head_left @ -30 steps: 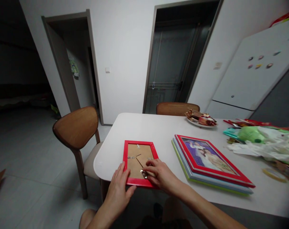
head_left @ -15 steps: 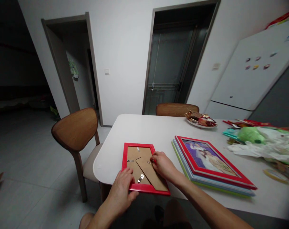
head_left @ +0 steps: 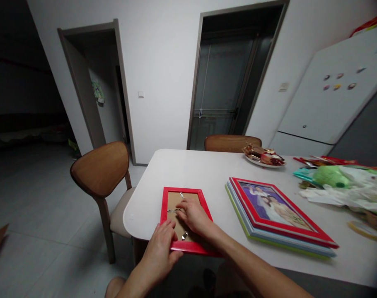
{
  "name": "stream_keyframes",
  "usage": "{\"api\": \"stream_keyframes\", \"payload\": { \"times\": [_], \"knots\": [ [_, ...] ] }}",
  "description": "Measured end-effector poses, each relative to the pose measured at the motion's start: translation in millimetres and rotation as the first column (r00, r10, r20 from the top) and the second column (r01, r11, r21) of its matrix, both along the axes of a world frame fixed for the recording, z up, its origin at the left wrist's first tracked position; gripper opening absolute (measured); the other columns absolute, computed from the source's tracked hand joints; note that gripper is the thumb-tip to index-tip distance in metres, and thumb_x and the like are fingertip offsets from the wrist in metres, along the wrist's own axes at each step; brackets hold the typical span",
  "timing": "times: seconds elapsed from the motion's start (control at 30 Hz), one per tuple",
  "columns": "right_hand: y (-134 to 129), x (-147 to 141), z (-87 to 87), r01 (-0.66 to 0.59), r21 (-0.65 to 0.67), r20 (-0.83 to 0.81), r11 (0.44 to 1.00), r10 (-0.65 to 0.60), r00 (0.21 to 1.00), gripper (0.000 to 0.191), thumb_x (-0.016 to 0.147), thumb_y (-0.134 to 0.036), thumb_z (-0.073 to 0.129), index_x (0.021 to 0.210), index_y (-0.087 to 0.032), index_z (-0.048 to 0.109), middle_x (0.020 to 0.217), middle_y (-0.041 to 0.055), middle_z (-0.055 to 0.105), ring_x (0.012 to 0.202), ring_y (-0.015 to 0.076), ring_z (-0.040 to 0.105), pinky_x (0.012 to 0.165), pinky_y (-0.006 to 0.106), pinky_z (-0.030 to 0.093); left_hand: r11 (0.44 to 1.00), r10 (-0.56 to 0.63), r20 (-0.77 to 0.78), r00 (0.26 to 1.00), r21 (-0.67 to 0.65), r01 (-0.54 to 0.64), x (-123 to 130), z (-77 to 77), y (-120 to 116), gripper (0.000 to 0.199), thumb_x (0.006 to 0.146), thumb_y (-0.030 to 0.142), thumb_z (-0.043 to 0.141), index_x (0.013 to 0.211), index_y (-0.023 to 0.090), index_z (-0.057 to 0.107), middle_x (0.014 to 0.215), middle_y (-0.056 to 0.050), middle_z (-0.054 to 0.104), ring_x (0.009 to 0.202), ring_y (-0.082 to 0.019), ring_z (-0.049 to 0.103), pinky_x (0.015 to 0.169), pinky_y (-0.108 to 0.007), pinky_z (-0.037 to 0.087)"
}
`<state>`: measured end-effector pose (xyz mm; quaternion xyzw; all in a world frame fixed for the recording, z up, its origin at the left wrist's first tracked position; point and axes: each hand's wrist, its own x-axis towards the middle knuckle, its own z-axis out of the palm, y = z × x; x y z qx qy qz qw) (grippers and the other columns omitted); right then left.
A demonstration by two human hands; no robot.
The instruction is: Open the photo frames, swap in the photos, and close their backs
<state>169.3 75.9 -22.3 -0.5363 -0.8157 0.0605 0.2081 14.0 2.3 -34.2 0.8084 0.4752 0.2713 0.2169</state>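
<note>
A red picture frame (head_left: 165,203) lies face down at the near edge of the white table, its brown backing board (head_left: 172,199) and small metal clips showing. My left hand (head_left: 163,242) grips the frame's near left corner, thumb along the near edge. Over the middle of the backing, my right hand (head_left: 191,213) has its fingers bent together; what they hold, if anything, is hidden. To the right lies a stack of frames, the top one red with a photo (head_left: 271,205) of people.
Beyond the stack are a plate of wrapped items (head_left: 264,159), a green bag with white wrapping (head_left: 331,178) and a roll of tape (head_left: 364,230). Wooden chairs stand at the left (head_left: 103,167) and far side (head_left: 233,142) of the white table (head_left: 188,167).
My right hand has moved left from the frame's right side to the middle of the backing. My left hand stays on the near left corner.
</note>
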Motion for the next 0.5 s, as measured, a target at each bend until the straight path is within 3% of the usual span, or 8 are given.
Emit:
{"api": "stream_keyframes", "payload": {
  "times": [0.07,0.2,0.37,0.5],
  "knots": [
    [3,-16,0.5,-0.013,-0.019,0.027,1.000,0.013,1.000,0.025,0.079,-0.032,0.043,0.082,-0.020,0.065,0.084,0.0053,0.060,0.081,0.0152,0.051,0.070,0.023,0.034,1.000,0.005,-0.012,1.000,0.007,-0.005,1,-1.1,0,0.033,0.061,0.011,0.062,0.092,0.016,0.054,0.121,-0.013,0.047,0.119,-0.026,0.034,0.099,-0.048,0.025],
    [9,-30,-1.9,0.094,0.006,0.062,0.996,-0.095,0.994,0.025,0.079,-0.030,0.042,0.080,-0.018,0.064,0.082,0.0069,0.059,0.076,0.0158,0.051,0.067,0.025,0.033,1.000,0.002,-0.040,0.999,0.006,-0.002,2,-1.7,-2,0.036,0.059,0.010,0.062,0.093,0.016,0.052,0.124,-0.014,0.044,0.119,-0.026,0.034,0.099,-0.046,0.026],
    [19,-15,-7.7,0.163,0.021,0.046,0.986,-0.164,0.985,0.028,0.081,-0.032,0.039,0.088,-0.018,0.062,0.089,0.0074,0.060,0.082,0.0162,0.050,0.072,0.025,0.032,1.000,-0.004,-0.029,1.000,0.000,0.004,1,-0.4,-4,0.025,0.060,0.009,0.062,0.081,0.017,0.052,0.122,-0.014,0.047,0.118,-0.026,0.035,0.100,-0.046,0.025],
    [30,3,-10.1,0.241,0.026,0.044,0.970,-0.242,0.969,0.028,0.080,-0.025,0.039,0.096,-0.016,0.059,0.098,0.0101,0.059,0.091,0.0204,0.047,0.076,0.029,0.031,1.000,-0.031,0.010,0.999,0.001,0.031,0,-1.4,-2,0.026,0.060,0.011,0.063,0.083,0.017,0.052,0.122,-0.013,0.047,0.119,-0.025,0.034,0.100,-0.046,0.023]
  ]
}}
